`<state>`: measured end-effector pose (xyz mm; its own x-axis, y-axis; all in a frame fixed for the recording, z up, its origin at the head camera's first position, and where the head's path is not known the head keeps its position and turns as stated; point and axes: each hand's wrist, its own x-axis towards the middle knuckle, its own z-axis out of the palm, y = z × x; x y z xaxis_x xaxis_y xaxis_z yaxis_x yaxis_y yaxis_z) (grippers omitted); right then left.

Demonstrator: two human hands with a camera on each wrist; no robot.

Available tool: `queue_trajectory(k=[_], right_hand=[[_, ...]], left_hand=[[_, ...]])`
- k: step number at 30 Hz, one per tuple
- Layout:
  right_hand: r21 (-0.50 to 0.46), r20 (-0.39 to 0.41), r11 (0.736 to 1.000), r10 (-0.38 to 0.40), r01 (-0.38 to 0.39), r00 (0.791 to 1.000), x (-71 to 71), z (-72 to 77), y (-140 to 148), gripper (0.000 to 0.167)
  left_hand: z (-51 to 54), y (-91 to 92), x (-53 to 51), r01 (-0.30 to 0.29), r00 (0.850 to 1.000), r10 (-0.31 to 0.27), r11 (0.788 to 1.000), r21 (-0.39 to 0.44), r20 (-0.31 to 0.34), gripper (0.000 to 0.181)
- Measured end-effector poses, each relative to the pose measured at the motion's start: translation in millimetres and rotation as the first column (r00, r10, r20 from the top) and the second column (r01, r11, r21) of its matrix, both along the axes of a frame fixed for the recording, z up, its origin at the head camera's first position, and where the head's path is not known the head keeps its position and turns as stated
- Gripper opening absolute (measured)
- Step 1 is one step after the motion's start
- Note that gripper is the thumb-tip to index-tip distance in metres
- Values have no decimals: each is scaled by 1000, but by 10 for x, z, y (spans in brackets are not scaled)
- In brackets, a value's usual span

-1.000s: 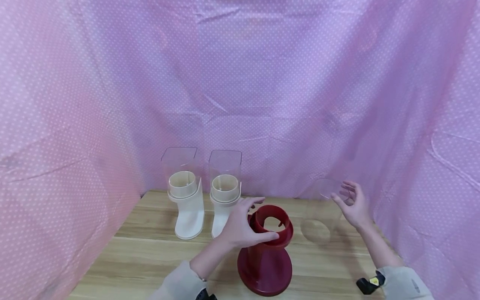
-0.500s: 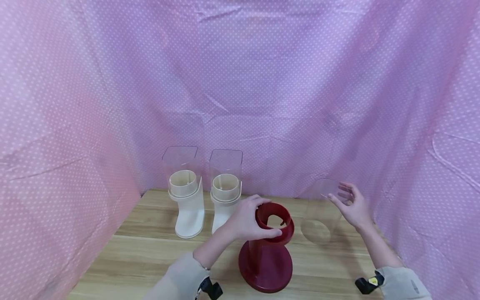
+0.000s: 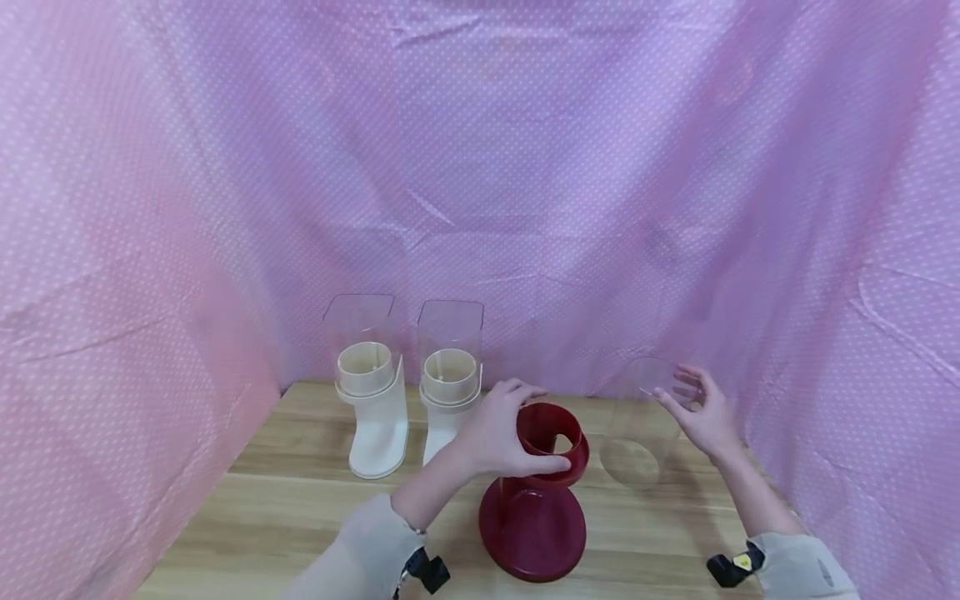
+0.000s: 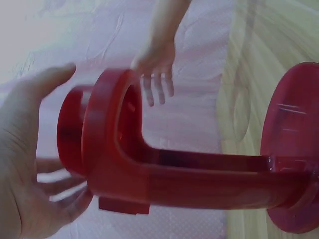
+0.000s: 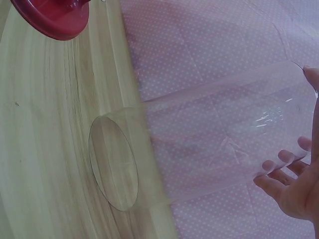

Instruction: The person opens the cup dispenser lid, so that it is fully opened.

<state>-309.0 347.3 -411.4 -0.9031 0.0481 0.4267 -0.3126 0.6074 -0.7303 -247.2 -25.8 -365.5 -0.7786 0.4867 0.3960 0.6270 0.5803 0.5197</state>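
My left hand (image 3: 498, 429) curves round the top ring of a red dispenser stand (image 3: 534, 533), thumb in front and fingers at the back. In the left wrist view the stand (image 4: 209, 184) lies across the picture, with the ring between thumb and fingers. A clear cylinder (image 3: 637, 425) stands on the table to the right, open end down. My right hand (image 3: 705, 417) holds it near its upper end. The right wrist view shows the cylinder (image 5: 219, 134) with the thumb on one side and fingertips (image 5: 269, 165) on the other.
Two white dispenser stands (image 3: 378, 433) (image 3: 448, 417) with cream rings are at the back left. Clear square containers (image 3: 360, 321) (image 3: 452, 321) rise behind them. A pink dotted curtain (image 3: 480, 208) hangs round the wooden table (image 3: 300, 517).
My left hand has moved slightly right and closer round the red ring. The red stand has shifted and turned a little. My right hand and the clear cylinder have barely moved.
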Motion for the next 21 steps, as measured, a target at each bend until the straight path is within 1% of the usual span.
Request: queue_trajectory(k=[1, 2, 3, 5, 7, 10, 13, 17, 19, 21], right_hand=[[-6, -4, 1000, -4, 4, 1000, 6, 2, -6, 70], [-8, -6, 1000, -9, 9, 1000, 6, -1, -4, 70], [-7, -6, 1000, -10, 10, 1000, 5, -1, 0, 70], [-5, -5, 1000, -9, 9, 1000, 2, -4, 7, 70], [-1, -1, 1000, -5, 5, 1000, -8, -8, 10, 71], [-1, 8, 1000, 3, -3, 1000, -10, -11, 9, 71], [-11, 17, 1000, 14, -13, 1000, -4, -7, 7, 71], [-8, 28, 999, 34, -34, 999, -5, -9, 11, 72], [-4, 35, 999, 35, -35, 999, -5, -7, 7, 72], [-7, 38, 999, 33, -32, 999, -10, -8, 2, 72]], left_hand=[[-7, 26, 40, -45, 999, 45, 999, 5, -2, 90], [-16, 48, 66, -77, 997, 77, 997, 11, -7, 91], [-23, 66, 80, -94, 995, 95, 995, 19, -16, 89], [-35, 87, 91, -109, 994, 110, 994, 29, -28, 85], [-47, 88, 79, -107, 993, 109, 994, 34, -42, 79], [-61, 65, 41, -75, 996, 77, 996, 40, -44, 73], [-76, 28, -7, -18, 999, 19, 999, 44, -34, 71], [-86, -20, -73, 53, 998, -53, 998, 27, -18, 71], [-86, -36, -93, 75, 997, -75, 997, 17, -12, 74], [-87, -40, -98, 75, 997, -75, 997, 9, -14, 76]])
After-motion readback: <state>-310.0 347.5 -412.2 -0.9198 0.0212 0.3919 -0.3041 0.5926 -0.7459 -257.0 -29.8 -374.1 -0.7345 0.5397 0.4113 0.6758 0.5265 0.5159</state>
